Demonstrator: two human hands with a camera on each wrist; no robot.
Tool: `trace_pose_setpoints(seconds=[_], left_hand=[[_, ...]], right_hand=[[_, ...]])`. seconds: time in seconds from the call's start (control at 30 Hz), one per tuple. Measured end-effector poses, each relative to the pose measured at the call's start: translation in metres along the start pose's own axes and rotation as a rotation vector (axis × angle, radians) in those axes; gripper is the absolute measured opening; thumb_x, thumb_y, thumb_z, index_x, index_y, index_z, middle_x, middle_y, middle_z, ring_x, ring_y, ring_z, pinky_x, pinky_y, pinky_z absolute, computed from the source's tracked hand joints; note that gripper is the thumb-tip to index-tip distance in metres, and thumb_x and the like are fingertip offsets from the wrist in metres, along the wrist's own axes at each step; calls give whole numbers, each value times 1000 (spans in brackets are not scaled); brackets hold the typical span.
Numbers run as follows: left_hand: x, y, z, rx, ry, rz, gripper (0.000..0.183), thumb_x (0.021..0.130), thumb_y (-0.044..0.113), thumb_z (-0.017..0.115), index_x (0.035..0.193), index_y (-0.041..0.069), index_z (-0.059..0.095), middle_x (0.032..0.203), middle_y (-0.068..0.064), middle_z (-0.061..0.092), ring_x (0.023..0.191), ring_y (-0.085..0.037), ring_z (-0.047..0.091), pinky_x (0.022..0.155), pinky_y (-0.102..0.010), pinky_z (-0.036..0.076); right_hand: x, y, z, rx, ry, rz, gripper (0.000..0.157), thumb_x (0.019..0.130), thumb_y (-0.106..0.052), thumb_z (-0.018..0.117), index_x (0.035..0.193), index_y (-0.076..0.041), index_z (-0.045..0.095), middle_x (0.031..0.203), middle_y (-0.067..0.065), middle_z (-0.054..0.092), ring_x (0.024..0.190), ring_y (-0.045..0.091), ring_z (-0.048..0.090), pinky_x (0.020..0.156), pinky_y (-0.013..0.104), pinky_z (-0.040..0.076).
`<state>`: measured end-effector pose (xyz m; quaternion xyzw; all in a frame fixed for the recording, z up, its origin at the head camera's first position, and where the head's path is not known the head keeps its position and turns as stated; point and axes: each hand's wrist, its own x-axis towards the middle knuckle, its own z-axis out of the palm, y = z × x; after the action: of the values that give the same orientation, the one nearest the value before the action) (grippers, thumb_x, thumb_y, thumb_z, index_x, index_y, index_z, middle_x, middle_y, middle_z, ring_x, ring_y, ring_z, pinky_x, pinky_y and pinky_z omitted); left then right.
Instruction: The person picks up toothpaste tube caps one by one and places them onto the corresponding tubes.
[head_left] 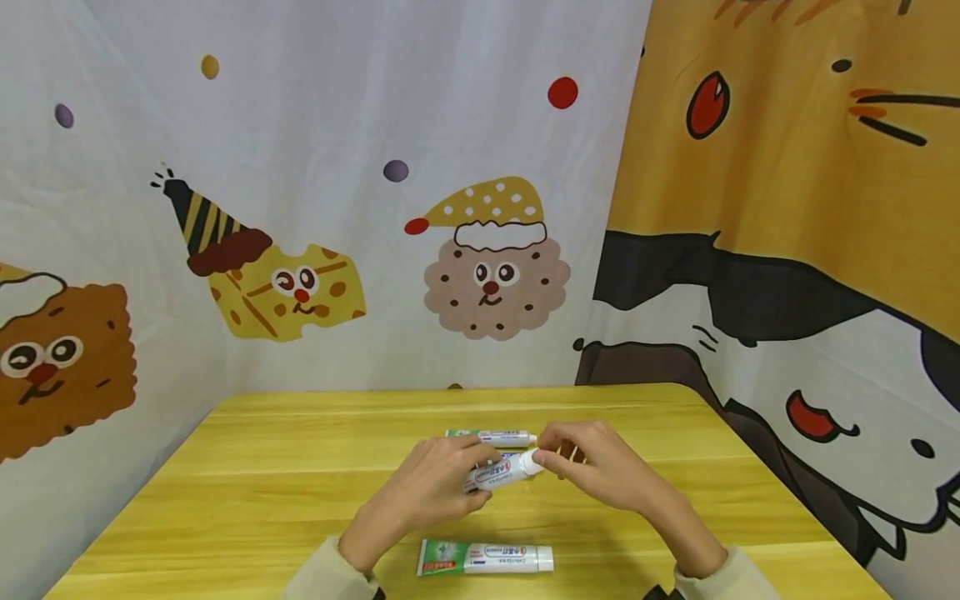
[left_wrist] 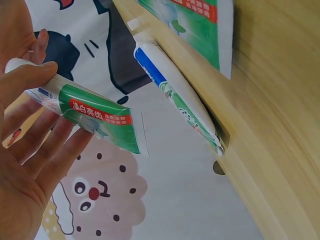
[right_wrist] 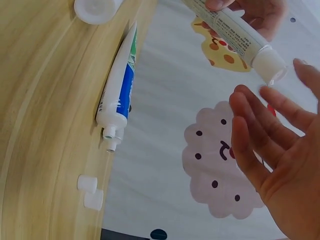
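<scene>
My left hand (head_left: 438,477) grips a white and green toothpaste tube (left_wrist: 97,107) between thumb and fingers, raised over the table. Its white cap (right_wrist: 270,65) is on and points toward my right hand (head_left: 600,462). The right thumb and fingertips spread around that cap, with a small gap showing in the right wrist view. Another toothpaste tube (head_left: 487,558) with its cap on lies nearer the table's front. Behind the hands lie two toothpaste tubes side by side, one with a blue band (right_wrist: 122,92); both show bare nozzles (right_wrist: 111,142).
Two loose white caps (right_wrist: 90,192) stand together on the wooden table (head_left: 247,500) by the bare nozzles. A curtain (head_left: 322,125) printed with cartoon figures hangs behind the table and along its sides.
</scene>
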<state>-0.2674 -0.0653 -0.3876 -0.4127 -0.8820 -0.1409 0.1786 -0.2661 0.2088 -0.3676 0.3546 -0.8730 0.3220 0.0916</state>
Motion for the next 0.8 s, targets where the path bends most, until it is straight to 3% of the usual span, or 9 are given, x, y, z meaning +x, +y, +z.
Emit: trace_pose_setpoints(seconds=[0.13, 0.33, 0.6, 0.8], left_hand=[[0, 0, 1, 14, 4, 1, 33, 84, 29, 85, 114, 20, 74, 107, 2, 75, 69, 0, 55, 58, -14, 42], [0, -1, 3, 24, 10, 2, 33, 84, 29, 85, 113, 20, 74, 106, 3, 75, 73, -2, 59, 60, -15, 45], [0, -2, 4, 14, 12, 1, 33, 84, 28, 85, 113, 20, 74, 107, 1, 76, 71, -2, 58, 60, -15, 45], [0, -1, 4, 13, 4, -1, 34, 84, 30, 85, 115, 20, 74, 109, 2, 75, 71, 0, 56, 60, -14, 44]], right_hand=[[0, 1, 1, 31, -10, -10, 24, 97, -31, 74, 116, -20, 65, 92, -7, 72, 68, 1, 63, 60, 25, 57], [-1, 2, 1, 34, -13, -53, 22, 91, -21, 80, 107, -23, 65, 92, -9, 70, 68, -1, 62, 59, 24, 57], [0, 2, 2, -7, -7, -34, 9, 98, -31, 72, 96, -25, 66, 86, -12, 71, 67, -1, 61, 60, 26, 57], [0, 2, 3, -37, -3, -19, 13, 102, -35, 64, 92, -28, 68, 80, -17, 68, 66, -2, 59, 60, 24, 55]])
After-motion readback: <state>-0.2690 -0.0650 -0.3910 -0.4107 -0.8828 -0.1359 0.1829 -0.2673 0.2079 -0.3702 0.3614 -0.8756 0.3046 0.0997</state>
